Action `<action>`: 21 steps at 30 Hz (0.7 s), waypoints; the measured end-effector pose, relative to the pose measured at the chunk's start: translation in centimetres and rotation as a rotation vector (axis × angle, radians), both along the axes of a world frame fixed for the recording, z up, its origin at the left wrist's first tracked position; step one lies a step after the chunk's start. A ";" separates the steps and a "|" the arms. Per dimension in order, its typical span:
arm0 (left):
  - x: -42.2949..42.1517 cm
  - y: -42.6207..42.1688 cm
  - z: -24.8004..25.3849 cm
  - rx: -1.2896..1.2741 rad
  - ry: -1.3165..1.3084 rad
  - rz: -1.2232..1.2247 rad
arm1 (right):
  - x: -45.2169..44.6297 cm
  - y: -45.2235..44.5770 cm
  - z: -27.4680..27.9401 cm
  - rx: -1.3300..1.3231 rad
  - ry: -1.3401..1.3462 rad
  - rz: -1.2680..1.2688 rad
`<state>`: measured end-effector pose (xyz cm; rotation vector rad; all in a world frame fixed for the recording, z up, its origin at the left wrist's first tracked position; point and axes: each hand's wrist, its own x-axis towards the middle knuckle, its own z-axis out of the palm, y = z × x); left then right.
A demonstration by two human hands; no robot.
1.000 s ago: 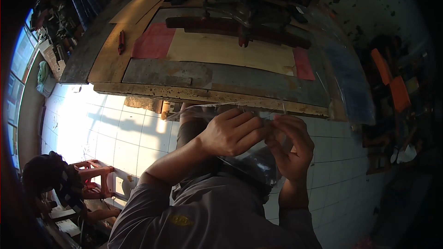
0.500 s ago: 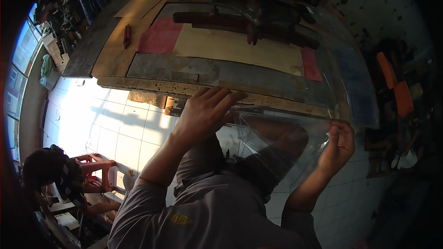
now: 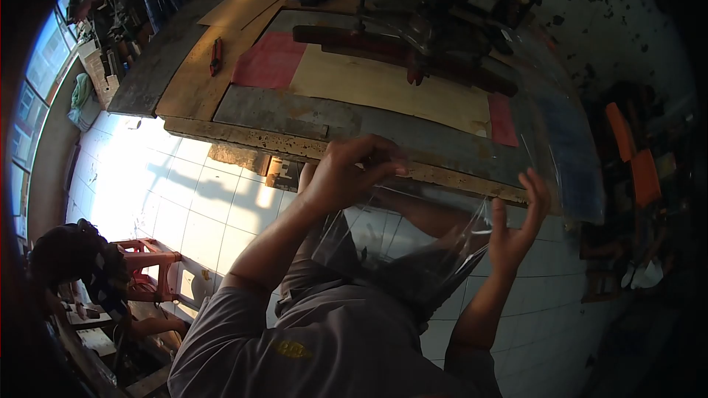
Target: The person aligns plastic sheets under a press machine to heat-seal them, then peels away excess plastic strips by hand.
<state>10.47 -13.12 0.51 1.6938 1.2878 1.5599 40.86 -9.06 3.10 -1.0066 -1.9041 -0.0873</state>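
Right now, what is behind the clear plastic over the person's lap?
Through the clear plastic, the person's legs and pale floor tiles show dimly. The left forearm hides part of one leg; glare and folds blur finer detail.

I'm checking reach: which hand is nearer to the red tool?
Left. The left hand is at the table's near edge, right of the red tool and closer to the body; the right hand is much farther right.
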 end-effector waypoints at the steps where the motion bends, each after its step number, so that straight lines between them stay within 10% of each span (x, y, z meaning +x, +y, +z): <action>1: 0.5 0.1 -0.4 0.001 -0.036 -0.008 | -0.9 -0.5 0.5 -0.015 -0.052 0.112; 8: 1.7 -0.9 0.8 -0.123 0.141 0.011 | -5.3 -0.7 -1.1 -0.674 -0.069 0.450; 21: 1.1 -2.1 1.9 -0.220 -0.044 -0.191 | -6.0 -1.4 0.2 -0.748 0.199 0.499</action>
